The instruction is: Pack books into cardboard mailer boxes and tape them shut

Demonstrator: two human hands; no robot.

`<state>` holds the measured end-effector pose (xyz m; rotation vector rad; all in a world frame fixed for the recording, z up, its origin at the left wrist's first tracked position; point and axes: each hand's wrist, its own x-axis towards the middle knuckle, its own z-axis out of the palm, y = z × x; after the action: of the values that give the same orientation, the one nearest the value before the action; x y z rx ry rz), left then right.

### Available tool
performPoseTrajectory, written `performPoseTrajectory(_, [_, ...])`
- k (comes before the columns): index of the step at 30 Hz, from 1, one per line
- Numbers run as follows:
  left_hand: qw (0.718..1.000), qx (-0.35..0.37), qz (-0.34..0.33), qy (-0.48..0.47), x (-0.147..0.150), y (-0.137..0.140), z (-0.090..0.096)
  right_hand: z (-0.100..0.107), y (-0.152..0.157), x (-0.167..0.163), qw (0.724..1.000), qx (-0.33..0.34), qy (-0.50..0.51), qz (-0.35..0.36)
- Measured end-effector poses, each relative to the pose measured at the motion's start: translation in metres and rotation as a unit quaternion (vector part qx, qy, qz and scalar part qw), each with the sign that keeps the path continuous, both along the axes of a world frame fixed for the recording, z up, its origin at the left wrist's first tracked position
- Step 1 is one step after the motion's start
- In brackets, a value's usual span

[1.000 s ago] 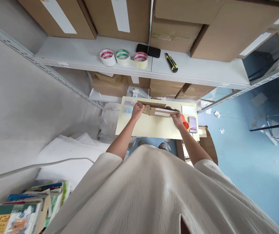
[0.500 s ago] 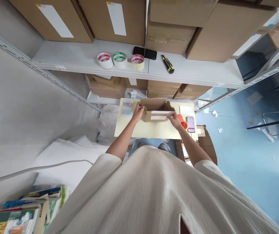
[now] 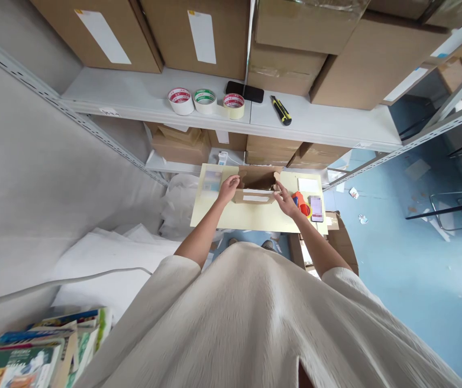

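A small open cardboard box (image 3: 238,199) with a white strip on its front wall stands on the pale yellow tabletop (image 3: 231,218). My left hand (image 3: 228,189) holds the box's left end, its fingers bent together at the upper edge. At the other end, my right hand (image 3: 285,201) has the right side flap between thumb and fingers. Shadow hides most of the box's inside. Just right of my right hand lies a red tape dispenser (image 3: 300,201), with a phone (image 3: 316,208) beside it.
Above the table, a grey shelf (image 3: 133,91) carries large cartons (image 3: 231,48), tape rolls (image 3: 205,101), a black phone-like object (image 3: 245,91) and a yellow-black utility knife (image 3: 281,110). White sheeting (image 3: 113,253) and stacked books (image 3: 20,361) lie at left. An open carton (image 3: 342,240) stands below right.
The front wall's upper flap with its second white strip no longer stands up. My right hand has shifted left from the front corner to the right side flap, fingers more spread.
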<state>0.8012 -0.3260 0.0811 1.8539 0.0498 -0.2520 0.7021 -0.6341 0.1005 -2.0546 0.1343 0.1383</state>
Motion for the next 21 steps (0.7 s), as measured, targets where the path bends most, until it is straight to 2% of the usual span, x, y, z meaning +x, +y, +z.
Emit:
performPoseTrajectory(4, [0.998,0.012,-0.055,0.007,-0.008,0.010,0.000,-0.002,-0.004,-0.004,1.000,-0.005,0.017,-0.003])
performPoseTrajectory(7, [0.991,0.048,-0.124,-0.007,-0.016,0.015,-0.002,-0.004,-0.006,-0.003,1.000,-0.019,0.009,-0.003])
performPoseTrajectory(10, [0.984,0.088,-0.156,-0.020,-0.018,0.015,-0.005,-0.008,-0.006,0.000,0.999,-0.036,-0.006,-0.011])
performPoseTrajectory(15, [0.985,0.118,-0.115,-0.053,-0.012,0.003,-0.008,-0.011,-0.004,0.008,0.997,-0.066,-0.022,-0.038])
performPoseTrajectory(21, [0.983,0.158,-0.057,-0.068,-0.007,-0.011,-0.004,-0.010,-0.006,0.017,0.990,-0.121,0.014,-0.074])
